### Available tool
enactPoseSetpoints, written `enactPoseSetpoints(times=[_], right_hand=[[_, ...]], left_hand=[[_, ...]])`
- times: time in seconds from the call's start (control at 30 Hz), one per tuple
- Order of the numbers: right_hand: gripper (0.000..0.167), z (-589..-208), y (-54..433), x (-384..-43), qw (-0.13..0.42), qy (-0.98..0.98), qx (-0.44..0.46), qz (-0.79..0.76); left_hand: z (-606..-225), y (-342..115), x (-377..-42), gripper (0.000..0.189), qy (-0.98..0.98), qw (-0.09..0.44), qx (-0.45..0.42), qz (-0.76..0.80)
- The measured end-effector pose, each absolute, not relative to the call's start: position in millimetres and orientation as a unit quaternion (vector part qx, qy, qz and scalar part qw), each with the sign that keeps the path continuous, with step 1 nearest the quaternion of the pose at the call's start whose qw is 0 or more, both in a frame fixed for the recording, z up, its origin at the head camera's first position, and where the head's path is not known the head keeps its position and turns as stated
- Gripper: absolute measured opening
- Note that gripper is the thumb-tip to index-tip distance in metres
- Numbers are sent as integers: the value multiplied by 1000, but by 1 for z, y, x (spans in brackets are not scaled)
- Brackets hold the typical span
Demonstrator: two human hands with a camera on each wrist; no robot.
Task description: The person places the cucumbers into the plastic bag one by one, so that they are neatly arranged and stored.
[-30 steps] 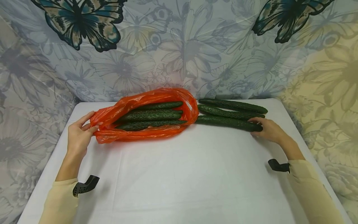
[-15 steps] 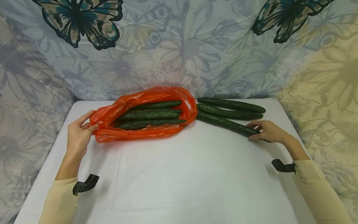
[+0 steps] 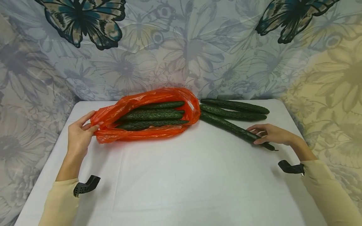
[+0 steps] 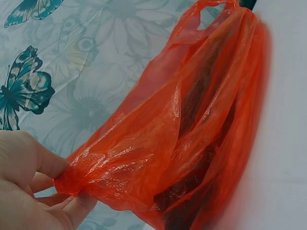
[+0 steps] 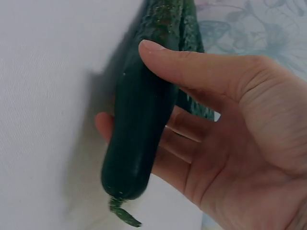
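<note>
Near the table's (image 3: pixel 181 182) right edge, my right hand (image 3: pixel 271 134) curls round a cucumber (image 3: pixel 226 124).
My left hand (image 3: pixel 79 136) pinches a red bag (image 4: pixel 129 153).

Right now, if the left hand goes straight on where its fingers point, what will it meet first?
The crinkled red plastic bag, which its fingers pinch; behind that film, probably the long dark-green cucumbers inside, though depth is unclear.

One orange-red plastic bag (image 3: pixel 144 135); within it at least three bagged cucumbers (image 3: pixel 152 115), the exact count obscured by overlap; outside it, three loose cucumbers (image 3: pixel 236 105). Also shown: one left hand (image 3: pixel 78 137), one right hand (image 3: pixel 276 134), two sleeves (image 3: pixel 60 202), two black wrist devices (image 3: pixel 87 185), one table (image 3: pixel 181 175) and two dark printed butterflies (image 3: pixel 82 22).
</note>
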State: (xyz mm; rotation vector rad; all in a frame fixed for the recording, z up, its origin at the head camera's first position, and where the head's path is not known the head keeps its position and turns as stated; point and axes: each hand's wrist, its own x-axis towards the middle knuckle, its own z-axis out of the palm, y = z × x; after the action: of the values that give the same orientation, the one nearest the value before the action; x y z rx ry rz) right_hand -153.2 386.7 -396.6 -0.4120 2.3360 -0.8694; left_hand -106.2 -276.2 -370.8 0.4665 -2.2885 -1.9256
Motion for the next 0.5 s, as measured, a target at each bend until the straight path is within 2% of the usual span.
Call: enactPoseSetpoints(times=[0.17,0.5], right_hand=[[71,-394,381,-150,352,851,-132,-368],[67,-409,388,-136,344,819,-137,-438]], left_hand=[[-370,-276,-107,57,-754,57,158,-635],[-370,-275,-105,57,-741,59,151,-652]])
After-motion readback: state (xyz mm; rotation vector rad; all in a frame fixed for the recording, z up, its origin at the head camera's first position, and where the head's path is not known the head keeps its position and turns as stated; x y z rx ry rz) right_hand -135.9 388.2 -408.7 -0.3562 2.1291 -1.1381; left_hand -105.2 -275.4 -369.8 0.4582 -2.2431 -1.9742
